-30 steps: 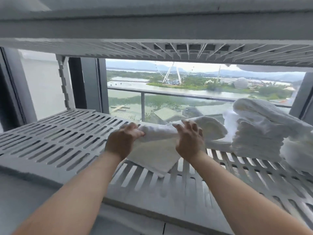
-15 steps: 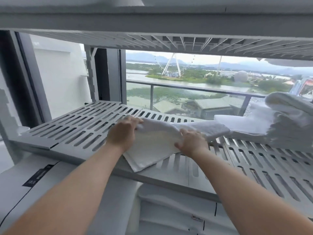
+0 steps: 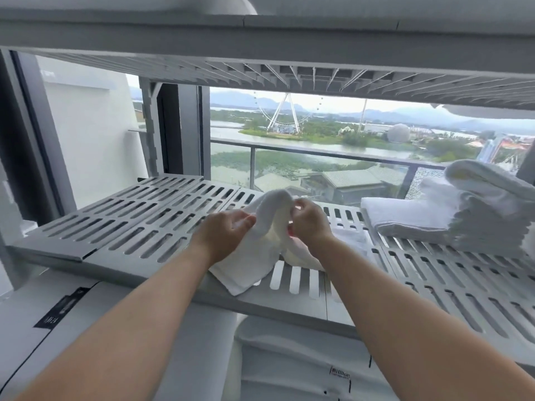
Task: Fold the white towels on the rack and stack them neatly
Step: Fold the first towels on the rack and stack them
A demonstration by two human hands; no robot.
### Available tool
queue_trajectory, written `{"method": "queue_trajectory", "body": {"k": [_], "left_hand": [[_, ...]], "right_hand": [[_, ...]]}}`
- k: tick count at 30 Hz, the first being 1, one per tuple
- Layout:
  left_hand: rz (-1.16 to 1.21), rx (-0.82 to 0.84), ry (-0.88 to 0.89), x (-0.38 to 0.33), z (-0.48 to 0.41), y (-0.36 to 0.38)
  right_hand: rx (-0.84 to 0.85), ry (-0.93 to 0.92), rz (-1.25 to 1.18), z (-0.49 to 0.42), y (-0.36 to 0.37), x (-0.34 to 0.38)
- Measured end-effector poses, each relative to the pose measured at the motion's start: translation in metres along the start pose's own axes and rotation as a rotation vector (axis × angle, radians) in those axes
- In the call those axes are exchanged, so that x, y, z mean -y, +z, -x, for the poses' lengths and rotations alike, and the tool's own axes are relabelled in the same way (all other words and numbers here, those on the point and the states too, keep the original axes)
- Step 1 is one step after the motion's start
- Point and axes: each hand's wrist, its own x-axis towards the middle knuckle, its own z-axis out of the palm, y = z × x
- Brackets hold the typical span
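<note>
on rack (image 3: 136, 227), your left hand (image 3: 224, 231) and right hand (image 3: 309, 224) pinch towel (image 3: 260, 256); fingertips buried in cloth; stack (image 3: 474, 218) cut off right.

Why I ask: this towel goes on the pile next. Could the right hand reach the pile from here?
Probably yes: nothing stands on the shelf between the right hand, which grips the towel, and the pile to its right.

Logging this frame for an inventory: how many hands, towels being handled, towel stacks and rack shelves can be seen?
Hands: 2, left hand and right hand
Towel gripped by both hands: 1
Towel stack: 1, its towels too blurred to count
Slatted shelves: 2, lower shelf and upper shelf
Total: 6
</note>
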Motion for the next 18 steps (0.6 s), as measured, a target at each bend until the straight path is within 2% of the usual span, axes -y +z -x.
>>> {"method": "queue_trajectory", "body": {"k": [2, 3, 6, 8, 15, 18], "left_hand": [[0.048, 0.069, -0.024, -0.011, -0.005, 0.011], [0.032, 0.048, -0.019, -0.017, -0.008, 0.016], [-0.069, -0.165, 0.037, -0.035, -0.017, 0.032], [-0.088, -0.224, 0.077, -0.049, -0.022, 0.043], [-0.207, -0.109, 0.238, -0.103, -0.053, 0.096], [-0.320, -0.012, 0.154, -0.134, -0.070, 0.131]], "right_hand": [[0.108, 0.004, -0.020, 0.004, -0.004, -0.003], [0.125, -0.018, 0.024, 0.006, -0.008, -0.006], [0.073, -0.053, 0.151, 0.008, -0.027, -0.021], [0.005, -0.037, 0.207, 0.009, -0.048, -0.036], [-0.184, -0.075, 0.388, 0.001, -0.131, -0.092], [-0.219, -0.099, 0.414, -0.006, -0.169, -0.118]]}}
